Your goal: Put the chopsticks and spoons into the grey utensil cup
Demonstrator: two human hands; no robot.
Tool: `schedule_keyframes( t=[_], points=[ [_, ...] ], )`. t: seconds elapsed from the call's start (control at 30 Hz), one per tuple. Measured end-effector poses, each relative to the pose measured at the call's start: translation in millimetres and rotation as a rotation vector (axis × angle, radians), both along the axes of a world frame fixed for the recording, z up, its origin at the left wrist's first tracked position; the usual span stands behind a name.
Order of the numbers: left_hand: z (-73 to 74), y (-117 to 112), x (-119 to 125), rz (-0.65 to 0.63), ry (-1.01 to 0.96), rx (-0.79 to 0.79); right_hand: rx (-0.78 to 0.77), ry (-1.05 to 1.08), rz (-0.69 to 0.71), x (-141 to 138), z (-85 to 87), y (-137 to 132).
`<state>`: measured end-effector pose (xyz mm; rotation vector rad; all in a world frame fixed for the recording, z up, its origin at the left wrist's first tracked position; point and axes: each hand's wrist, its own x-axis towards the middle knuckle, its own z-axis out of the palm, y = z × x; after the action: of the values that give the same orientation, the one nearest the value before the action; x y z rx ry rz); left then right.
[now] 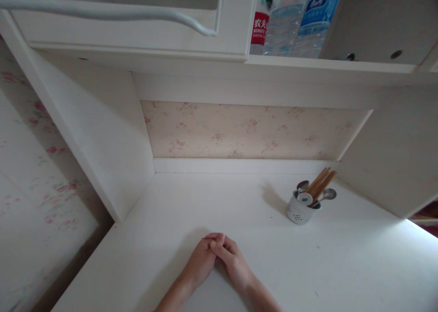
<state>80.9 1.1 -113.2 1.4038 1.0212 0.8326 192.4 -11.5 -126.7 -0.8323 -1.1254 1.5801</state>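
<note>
My left hand (201, 260) and my right hand (237, 262) are clasped together, resting on the white tabletop (164, 211). Their fingers are folded over one another and no object shows between them. Farther back and to the right stands a white utensil holder (299, 213) with small holes in its side, apart from both hands. Several wooden chopsticks (320, 184) lean in it. A metal spoon (329, 194) sticks out on its right and another spoon (302, 185) at the back left, beside a white round-ended utensil (305, 198).
Overhead, a shelf (325, 66) bears a red-labelled bottle (261, 24) and clear bottles, one with a blue label (319, 6). Left of them is a cabinet door (143, 36) with a long handle (112, 12). White side panels (92, 134) flank the tabletop; floral wallpaper (232, 129) lies behind.
</note>
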Motion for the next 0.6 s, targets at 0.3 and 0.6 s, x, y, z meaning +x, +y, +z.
schedule_keyframes(
  t=[0.3,0.6],
  points=[
    [-1.0,1.0,0.0,0.007,0.024,0.017,-0.006,-0.018,-0.009,1.1,1.7,-0.5],
    [1.4,0.2,0.1,-0.004,0.026,0.011,-0.005,0.029,0.011,0.3,-0.8,-0.1]
  ],
)
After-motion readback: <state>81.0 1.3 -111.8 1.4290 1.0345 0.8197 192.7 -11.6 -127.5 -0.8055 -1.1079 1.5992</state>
